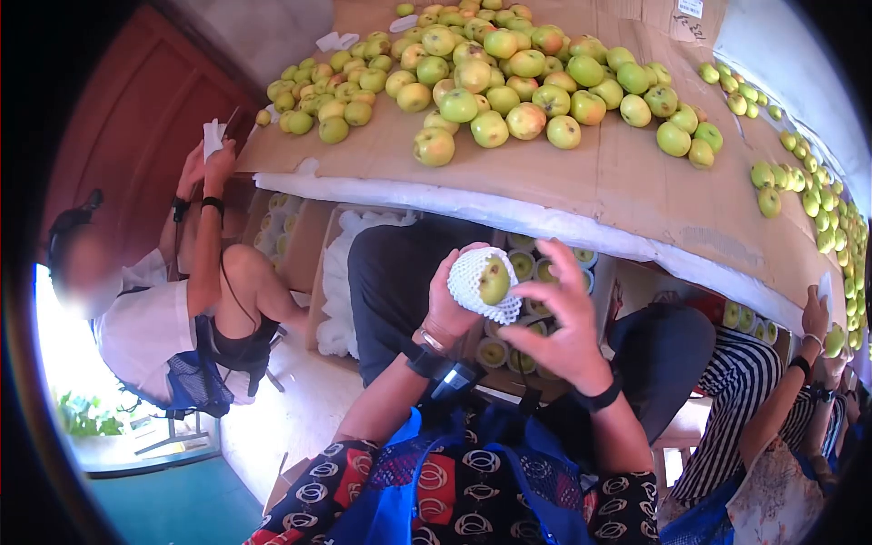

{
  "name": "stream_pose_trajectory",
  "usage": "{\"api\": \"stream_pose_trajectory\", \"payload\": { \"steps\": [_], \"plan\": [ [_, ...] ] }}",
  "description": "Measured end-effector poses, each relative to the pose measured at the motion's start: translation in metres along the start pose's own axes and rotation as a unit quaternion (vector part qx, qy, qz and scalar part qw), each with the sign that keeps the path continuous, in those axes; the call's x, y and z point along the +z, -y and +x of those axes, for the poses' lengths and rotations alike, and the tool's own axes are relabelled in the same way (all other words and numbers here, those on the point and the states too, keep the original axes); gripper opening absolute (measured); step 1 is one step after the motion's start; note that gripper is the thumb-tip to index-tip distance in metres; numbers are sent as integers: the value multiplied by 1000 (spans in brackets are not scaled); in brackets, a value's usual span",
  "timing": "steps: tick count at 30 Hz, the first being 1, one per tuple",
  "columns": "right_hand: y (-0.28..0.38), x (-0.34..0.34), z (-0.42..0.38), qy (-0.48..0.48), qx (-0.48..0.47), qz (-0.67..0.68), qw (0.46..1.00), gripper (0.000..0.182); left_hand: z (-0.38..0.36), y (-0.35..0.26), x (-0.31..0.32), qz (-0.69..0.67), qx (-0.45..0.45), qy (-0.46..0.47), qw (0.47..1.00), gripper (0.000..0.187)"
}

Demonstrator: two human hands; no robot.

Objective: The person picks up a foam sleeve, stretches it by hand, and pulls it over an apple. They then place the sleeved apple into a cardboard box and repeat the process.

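Note:
My left hand (pixel 443 304) is wrapped round a green apple (pixel 494 280) that sits in a white foam net sleeve (pixel 467 275). One end of the apple shows bare at the sleeve's opening. Just to its right, my right hand (pixel 570 329) has its fingers spread, the fingertips close to the sleeve's edge, with nothing held in them. Below both hands, between my knees, stands a box holding sleeved apples (pixel 493 352) in rows, partly hidden by my hands.
A cardboard-covered table (pixel 363 162) in front bears a heap of green apples (pixel 500 82). Left, a seated person (pixel 145 318) holds a white sleeve (pixel 213 136); a box of white foam sleeves (pixel 341 282) stands between us. Another person's hand (pixel 815 313) is at right.

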State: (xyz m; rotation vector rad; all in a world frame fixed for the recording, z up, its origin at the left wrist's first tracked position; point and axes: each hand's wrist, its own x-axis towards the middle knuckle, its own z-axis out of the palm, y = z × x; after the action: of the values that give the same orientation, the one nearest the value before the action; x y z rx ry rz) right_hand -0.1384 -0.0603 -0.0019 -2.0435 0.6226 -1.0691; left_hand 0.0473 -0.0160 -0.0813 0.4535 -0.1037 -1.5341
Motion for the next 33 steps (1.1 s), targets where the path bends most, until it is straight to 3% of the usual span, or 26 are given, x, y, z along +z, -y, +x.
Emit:
{"api": "stream_pose_trajectory", "payload": {
  "steps": [2, 4, 9, 12, 13, 14, 16, 17, 18, 20, 25, 31, 33],
  "plan": [
    [5, 16, -5, 19, -7, -60, 998, 47, -3, 0, 4, -4, -10, 13, 1000, 41],
    [6, 38, -9, 23, 45, -74, 996, 41, -4, 2, 10, 10, 10, 45, 999, 42],
    [2, 40, -8, 34, 4, -81, 996, 23, -4, 7, 12, 48, -14, -87, 995, 48],
    [-1, 33, -6, 11, 11, -65, 998, 21, -2, 5, 0, 52, -38, -63, 996, 50],
    [-12, 34, -10, 2, 45, -46, 998, 22, -3, 9, -4, 430, 112, -41, 895, 47],
    [-16, 32, -9, 0, 44, -47, 998, 22, -2, 8, -7, 431, 113, -39, 894, 47],
    [-19, 28, -8, -44, 166, 125, 977, 19, -5, 8, 4, 173, 48, -106, 978, 39],
    [-23, 29, -8, -43, 147, 59, 987, 16, -6, 9, 1, 333, 96, -109, 932, 38],
    [-27, 31, -11, -43, 147, 58, 986, 16, -7, 10, 5, 332, 95, -109, 932, 38],
    [-35, 35, -14, 10, 168, 78, 983, 16, -7, 10, 17, 152, 73, -153, 974, 38],
    [-37, 37, -12, 21, 133, 80, 988, 33, -8, 4, 16, 108, 40, -147, 982, 38],
    [-42, 45, -15, 36, 170, 80, 982, 59, -8, 8, 8, 100, 19, -181, 978, 38],
    [-45, 48, -13, 82, 157, -26, 984, 65, -8, 10, 7, 138, 37, -162, 976, 37]
  ]
}}
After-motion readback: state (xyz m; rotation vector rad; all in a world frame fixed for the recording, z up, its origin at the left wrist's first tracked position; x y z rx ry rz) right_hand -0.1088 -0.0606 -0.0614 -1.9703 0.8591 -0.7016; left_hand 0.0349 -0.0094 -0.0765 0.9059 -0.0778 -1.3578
